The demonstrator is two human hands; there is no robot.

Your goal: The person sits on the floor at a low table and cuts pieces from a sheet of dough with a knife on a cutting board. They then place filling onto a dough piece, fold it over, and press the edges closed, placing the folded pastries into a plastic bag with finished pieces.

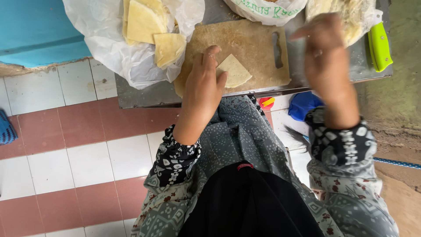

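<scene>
**Left hand presses a triangular wrapper on the cutting board**

The wooden cutting board [245, 48] lies on a grey metal tabletop [144, 94], and everything here is placed against it. On the board's near half, close to its middle, lies one pale triangular dough sheet [234, 70]. The left hand [204, 85] rests on the board's near left part, palm down, its fingers [210, 55] laid flat and close together, with the fingertips touching the left edge of the sheet. It pins the sheet rather than gripping it.

The right hand [326, 57] is raised above the board's right edge, blurred. Its fingers seem loosely spread and nothing shows in them; whether they pinch something small I cannot tell.

Left of the board, a white plastic bag [109, 44] lies open, with a stack of similar pale dough sheets [151, 26] inside; one of them reaches nearly to the board's left edge. Beyond the board's far edge sits another white bag with green print [263, 11]. To the right of the board, past the raised hand, a bright green knife handle [379, 46] rests on the tabletop next to a further plastic-wrapped pile of sheets [355, 15]. Below the board's near edge, red and white floor tiles [79, 153] show.
</scene>
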